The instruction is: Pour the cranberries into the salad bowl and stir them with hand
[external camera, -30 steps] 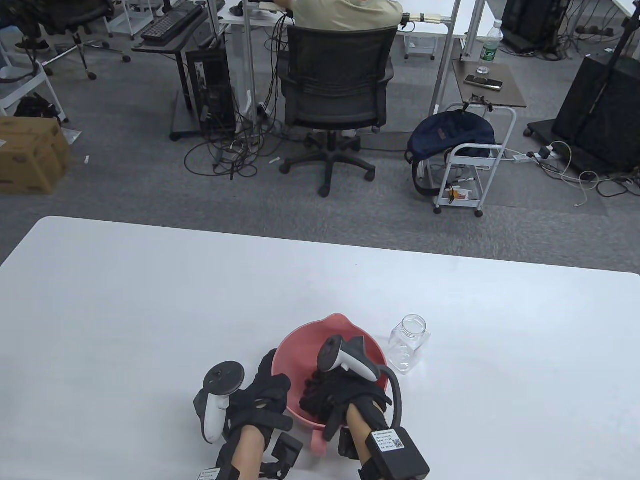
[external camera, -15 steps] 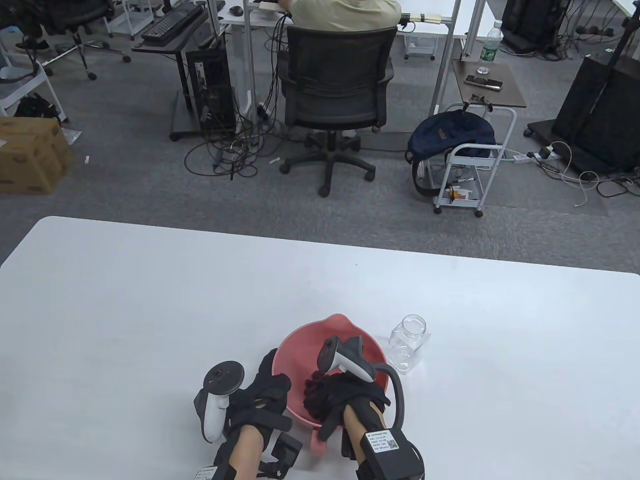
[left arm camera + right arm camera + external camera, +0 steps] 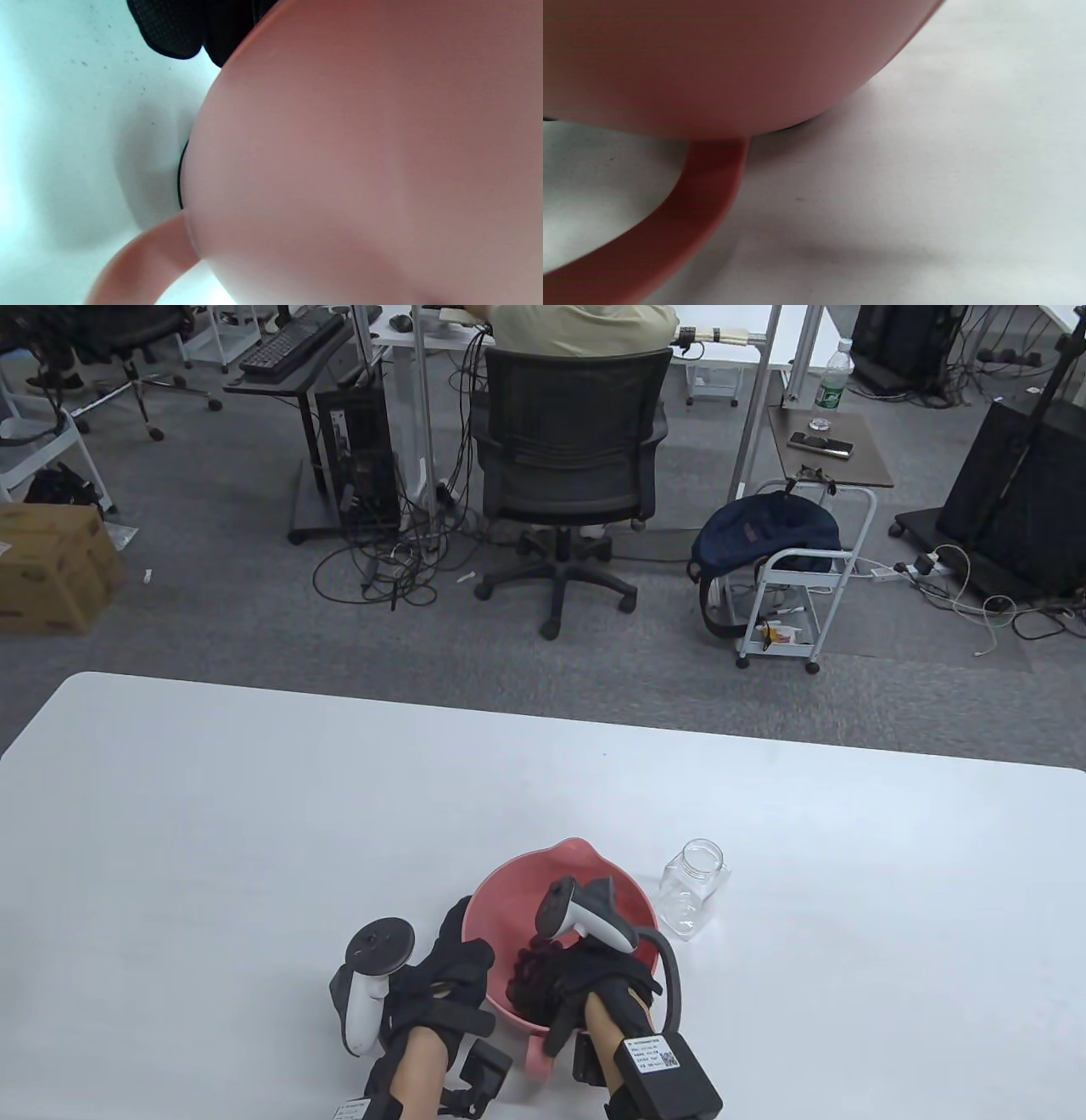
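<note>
At the left of the table view, the left hand (image 3: pixel 441 984) lies against the outer left wall of the pink salad bowl (image 3: pixel 501 899), fingers reaching up along the side toward the rim. This looks like a bracing hold, there to keep the bowl from sliding while the other hand works inside; the fingers seem laid along the wall rather than hooked round it, though the glove's dark folds make that hard to be sure of. In the left wrist view the bowl's outer wall (image 3: pixel 360 161) fills most of the frame, with a gloved fingertip (image 3: pixel 169 25) at the top edge and the curved handle (image 3: pixel 144 262) below.

In the middle, the right hand (image 3: pixel 585 976) is down inside the bowl, among the dark cranberries (image 3: pixel 528 963) heaped on the bowl floor. Whether its fingers are curled round fruit or spread through it cannot be told: they are hidden under the tracker and the glove. The right wrist view shows only the bowl's underside (image 3: pixel 712 63) and handle (image 3: pixel 670 237) on the white table (image 3: pixel 925 169).

To the right, just beside the bowl, the clear plastic jar (image 3: pixel 694 891) stands upright, lidless and apparently empty, so the pouring appears done and stirring is the step in hand.
</note>
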Tool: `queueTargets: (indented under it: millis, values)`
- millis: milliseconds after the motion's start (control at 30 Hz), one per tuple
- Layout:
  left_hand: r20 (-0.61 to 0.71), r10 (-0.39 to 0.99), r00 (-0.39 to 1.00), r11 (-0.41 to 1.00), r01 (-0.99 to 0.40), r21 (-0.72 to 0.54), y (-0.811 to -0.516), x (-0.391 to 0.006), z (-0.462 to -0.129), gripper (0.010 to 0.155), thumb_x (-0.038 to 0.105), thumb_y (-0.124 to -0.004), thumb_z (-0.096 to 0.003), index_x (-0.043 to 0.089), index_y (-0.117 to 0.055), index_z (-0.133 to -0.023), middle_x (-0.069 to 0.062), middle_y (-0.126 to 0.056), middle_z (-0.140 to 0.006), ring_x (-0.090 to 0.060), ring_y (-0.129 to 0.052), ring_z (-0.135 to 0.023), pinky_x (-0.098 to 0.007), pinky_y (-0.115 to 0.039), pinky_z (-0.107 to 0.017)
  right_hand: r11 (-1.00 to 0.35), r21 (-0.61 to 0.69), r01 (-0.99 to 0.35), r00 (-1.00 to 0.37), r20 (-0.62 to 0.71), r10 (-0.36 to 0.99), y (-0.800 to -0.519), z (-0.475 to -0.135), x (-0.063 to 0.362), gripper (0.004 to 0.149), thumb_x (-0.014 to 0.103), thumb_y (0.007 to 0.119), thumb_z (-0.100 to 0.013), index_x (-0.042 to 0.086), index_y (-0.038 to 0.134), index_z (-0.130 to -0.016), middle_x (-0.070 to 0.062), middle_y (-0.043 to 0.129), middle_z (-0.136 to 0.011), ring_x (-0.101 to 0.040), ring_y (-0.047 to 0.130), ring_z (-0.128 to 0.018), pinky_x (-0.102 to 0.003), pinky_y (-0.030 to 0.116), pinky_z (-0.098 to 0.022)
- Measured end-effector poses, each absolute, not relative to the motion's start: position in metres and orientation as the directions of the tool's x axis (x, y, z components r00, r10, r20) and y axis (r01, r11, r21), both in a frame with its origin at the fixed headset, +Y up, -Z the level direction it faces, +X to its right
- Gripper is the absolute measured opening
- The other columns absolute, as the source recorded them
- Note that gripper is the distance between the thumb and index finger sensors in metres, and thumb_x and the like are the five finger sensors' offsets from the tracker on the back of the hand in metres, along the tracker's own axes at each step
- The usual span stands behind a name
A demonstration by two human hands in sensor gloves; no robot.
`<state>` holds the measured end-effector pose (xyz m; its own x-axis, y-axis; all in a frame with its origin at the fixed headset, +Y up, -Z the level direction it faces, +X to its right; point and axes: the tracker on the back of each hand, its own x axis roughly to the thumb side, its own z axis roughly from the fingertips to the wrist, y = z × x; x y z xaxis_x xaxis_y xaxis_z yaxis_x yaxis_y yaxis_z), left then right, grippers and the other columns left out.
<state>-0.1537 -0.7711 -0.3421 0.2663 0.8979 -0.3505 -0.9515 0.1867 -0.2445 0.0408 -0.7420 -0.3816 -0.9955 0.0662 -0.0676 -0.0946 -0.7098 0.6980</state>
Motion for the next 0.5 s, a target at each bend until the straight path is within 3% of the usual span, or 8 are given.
queueTargets:
  millis: [333,500]
  values:
    - [-0.351,0.901,0.257,0.176,-0.953,-0.247,-0.7715,-0.153,-0.3419,0.068,0.04,-0.061,-0.06,0.041,-0.025,-0.119,-0.005,-0.046,-0.127,-0.04,-0.062,-0.109,-0.055,-0.061,-0.078,-0.708,0.699,-0.1,-0.994,-0.036,0.104,-0.7417,-0.3826,0.0402,0.051,0.073,0.079,-0.041,0.066,0.073,-0.091,0.037,0.088,-0.098,0.001,0.09,-0.091,-0.022,0.086,-0.061]
    - [-0.352,0.901,0.254,0.173,-0.954,-0.245,-0.7715,-0.1528,-0.3421,0.069,0.04,-0.061,-0.0596,0.04,-0.026,-0.118,-0.005,-0.047,-0.127,-0.04,-0.062,-0.109,-0.055,-0.061,-0.078,-0.712,0.694,-0.102,-0.992,-0.019,0.124,-0.7418,-0.3831,0.0401,0.055,0.072,0.081,-0.04,0.069,0.067,-0.093,0.043,0.084,-0.102,0.003,0.085,-0.098,-0.028,0.084,-0.068]
